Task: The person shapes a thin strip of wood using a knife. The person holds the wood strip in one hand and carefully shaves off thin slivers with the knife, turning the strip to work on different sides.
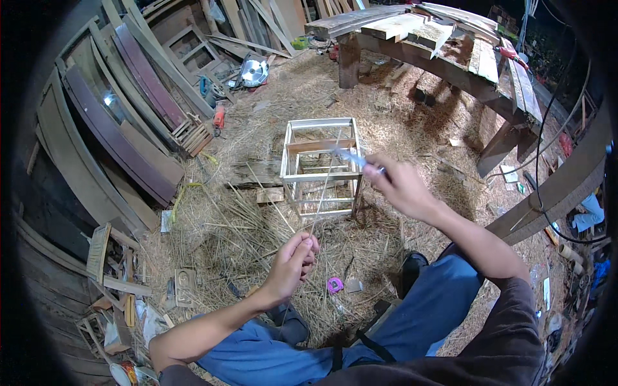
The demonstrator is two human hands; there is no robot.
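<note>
My left hand (pixel 293 265) is closed around a thin, pale strip of wood or bamboo (pixel 326 182) that slants up and away from my fingers. In my right hand (pixel 404 191) I grip a knife (pixel 351 156), its blade smeared by motion and pointing left, close to the strip's upper part. Just beyond both hands stands a small open frame of light wooden slats (pixel 322 176), with one browner crosspiece. Many thin loose strips (pixel 241 222) lie heaped on the ground left of the frame. Between my feet and the heap sits a pink tape measure (pixel 335 285).
A rough wooden workbench (pixel 344 61) loaded with planks stands far right. Door panels and boards (pixel 122 132) lean along the left. A circular saw (pixel 254 71) and a red power tool (pixel 219 117) lie on the shaving-covered ground. A dark cable (pixel 539 186) hangs at right.
</note>
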